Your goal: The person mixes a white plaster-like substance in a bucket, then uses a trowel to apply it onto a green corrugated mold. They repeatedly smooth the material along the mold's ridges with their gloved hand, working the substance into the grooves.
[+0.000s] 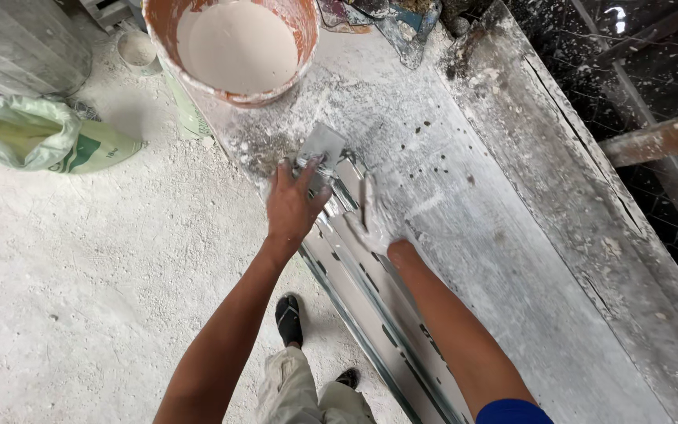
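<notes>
Metal channel (pixel 370 306): long grey slotted strip along the near edge of the bench (pixel 512 259), running from 5 o'clock up to the hands at centre; it lies flat, likely so it can be worked from above.
Right hand (pixel 369 224): plaster-white, pressed flat on the channel, fingers straight toward 12 o'clock; grip spread, holding nothing, seemingly steadying the strip.
Left hand (pixel 292 206): just beside it at 10 o'clock, grip closed on a flat scraper blade (pixel 322 145) laid against the channel's far end.
Feet (pixel 289 318): dark shoes on the dusty floor (pixel 96 275) at 6 o'clock.
Sack (pixel 37 133): green-printed, slumped open at 9 o'clock.
Bucket (pixel 237 47): orange-stained, holding pale paste, on the bench at 12 o'clock, within reach of the blade.
</notes>
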